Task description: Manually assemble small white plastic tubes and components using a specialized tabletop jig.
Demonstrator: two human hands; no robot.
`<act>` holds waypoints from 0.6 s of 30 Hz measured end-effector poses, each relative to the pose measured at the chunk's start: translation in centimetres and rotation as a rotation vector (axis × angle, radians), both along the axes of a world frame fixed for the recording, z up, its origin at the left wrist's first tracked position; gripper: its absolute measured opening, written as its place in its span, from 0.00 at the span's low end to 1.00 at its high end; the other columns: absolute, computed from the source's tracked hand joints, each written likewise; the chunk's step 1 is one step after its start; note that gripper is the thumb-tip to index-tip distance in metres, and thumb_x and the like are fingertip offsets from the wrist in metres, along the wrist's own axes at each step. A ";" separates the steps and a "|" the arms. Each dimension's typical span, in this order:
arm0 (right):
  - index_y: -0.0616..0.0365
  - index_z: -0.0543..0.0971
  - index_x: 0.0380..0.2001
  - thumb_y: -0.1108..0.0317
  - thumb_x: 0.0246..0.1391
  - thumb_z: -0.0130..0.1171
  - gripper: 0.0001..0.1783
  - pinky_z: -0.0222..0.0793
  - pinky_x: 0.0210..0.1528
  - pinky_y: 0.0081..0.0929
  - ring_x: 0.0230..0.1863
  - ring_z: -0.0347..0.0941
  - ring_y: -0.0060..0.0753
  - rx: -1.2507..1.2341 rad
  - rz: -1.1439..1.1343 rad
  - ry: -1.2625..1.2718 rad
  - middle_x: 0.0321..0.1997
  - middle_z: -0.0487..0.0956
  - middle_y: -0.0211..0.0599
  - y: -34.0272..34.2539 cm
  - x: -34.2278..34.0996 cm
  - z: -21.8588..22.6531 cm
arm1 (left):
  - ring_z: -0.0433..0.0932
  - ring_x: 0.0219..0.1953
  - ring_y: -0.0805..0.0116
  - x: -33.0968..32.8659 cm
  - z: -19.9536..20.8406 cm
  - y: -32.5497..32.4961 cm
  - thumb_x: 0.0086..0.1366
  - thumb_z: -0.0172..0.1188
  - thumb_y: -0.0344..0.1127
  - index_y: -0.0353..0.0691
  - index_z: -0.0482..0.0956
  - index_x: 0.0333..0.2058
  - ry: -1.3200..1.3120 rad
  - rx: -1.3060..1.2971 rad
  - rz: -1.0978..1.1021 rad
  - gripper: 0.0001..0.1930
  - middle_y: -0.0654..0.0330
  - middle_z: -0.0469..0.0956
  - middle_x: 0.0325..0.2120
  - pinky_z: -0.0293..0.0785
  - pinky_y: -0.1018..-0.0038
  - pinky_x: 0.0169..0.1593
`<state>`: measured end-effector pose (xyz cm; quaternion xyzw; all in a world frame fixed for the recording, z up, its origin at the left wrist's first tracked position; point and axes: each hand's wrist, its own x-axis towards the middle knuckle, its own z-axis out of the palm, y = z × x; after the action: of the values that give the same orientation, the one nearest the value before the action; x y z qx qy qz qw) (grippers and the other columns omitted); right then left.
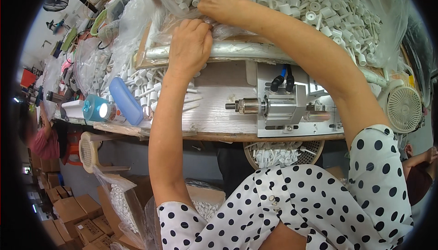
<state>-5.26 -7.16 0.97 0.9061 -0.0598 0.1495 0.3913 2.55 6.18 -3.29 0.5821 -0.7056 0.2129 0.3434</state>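
Observation:
White plastic caps with thin stems (292, 1) lie heaped in a plastic-lined carton at the back. At the left edge of the heap, my right hand (220, 0) reaches in with bent fingers; their tips are partly hidden, and what they pinch cannot be made out. My left hand (189, 44) is closed just nearer to me, over the wrapped front edge (237, 50) of the carton and against the clear plastic liner (169, 15). Its curled fingers hide whatever they hold. Loose capped stems (148, 85) lie on the table beside my left forearm.
A metal pneumatic clamp (283, 106) is mounted on a plate at the table's front. Left stand a blue plastic case (125, 99) and a turquoise container (95, 107). A small fan (404, 108) is at right. Below the edge sits a basket (315, 147) of white pieces.

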 end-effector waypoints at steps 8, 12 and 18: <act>0.47 0.81 0.27 0.62 0.44 0.57 0.07 0.56 0.48 0.35 0.44 0.69 0.29 -0.010 -0.024 -0.298 0.32 0.78 0.23 -0.9 -0.2 -1.9 | 0.69 0.53 0.49 0.7 0.0 0.1 0.64 0.41 0.44 0.41 0.75 0.48 0.057 0.318 0.020 0.21 0.50 0.74 0.48 0.61 0.62 0.58; 0.47 0.81 0.28 0.64 0.45 0.56 0.07 0.56 0.48 0.36 0.45 0.68 0.28 0.010 -0.043 -0.355 0.33 0.78 0.21 -1.5 -0.5 -2.3 | 0.68 0.54 0.48 2.0 0.3 -1.9 0.65 0.38 0.46 0.42 0.71 0.53 -0.026 0.374 0.042 0.23 0.48 0.72 0.50 0.61 0.61 0.58; 0.47 0.81 0.28 0.64 0.45 0.55 0.07 0.57 0.49 0.37 0.47 0.67 0.28 0.091 -0.076 -0.354 0.33 0.77 0.21 -1.7 -0.9 -2.2 | 0.69 0.54 0.53 2.1 2.1 -6.5 0.66 0.33 0.50 0.45 0.72 0.52 -0.041 0.813 0.331 0.26 0.52 0.73 0.49 0.61 0.62 0.58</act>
<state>-6.20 -8.89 -1.26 0.8795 -0.1687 0.2889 0.3385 4.64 -0.31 -1.18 0.7710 -0.6357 -0.0186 0.0335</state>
